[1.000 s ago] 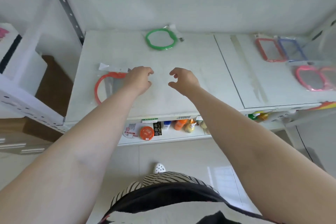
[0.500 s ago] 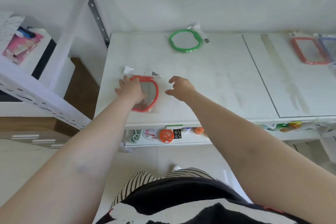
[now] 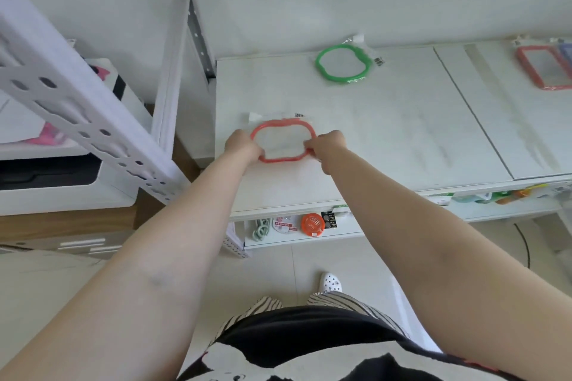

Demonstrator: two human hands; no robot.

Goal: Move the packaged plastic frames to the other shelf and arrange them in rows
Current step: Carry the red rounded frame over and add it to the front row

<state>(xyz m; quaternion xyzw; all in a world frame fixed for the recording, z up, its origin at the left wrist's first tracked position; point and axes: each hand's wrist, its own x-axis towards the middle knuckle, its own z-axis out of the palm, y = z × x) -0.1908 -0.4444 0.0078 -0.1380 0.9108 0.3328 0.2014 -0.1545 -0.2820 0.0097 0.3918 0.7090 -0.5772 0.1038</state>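
Observation:
A red plastic frame (image 3: 280, 126) in a clear wrapper lies near the front left of the white shelf top (image 3: 387, 133). My left hand (image 3: 241, 145) grips its left side and my right hand (image 3: 325, 145) pinches its right side. A green packaged frame (image 3: 342, 62) lies at the back of the same shelf top. On the adjoining shelf to the right, a red rectangular packaged frame (image 3: 540, 68) lies at the picture's edge, with a blue one (image 3: 566, 51) partly cut off beside it.
A white perforated rack post (image 3: 80, 120) stands at the left, with a printer (image 3: 46, 176) and pink items behind it. The lower shelf (image 3: 297, 233) holds an orange round item (image 3: 312, 224) and small packets. Tiled floor and my shoe (image 3: 330, 281) lie below.
The view has swung left. The red frame has turned from upright to lying sideways, and both hands have closed on its two sides; before, only my left hand touched it.

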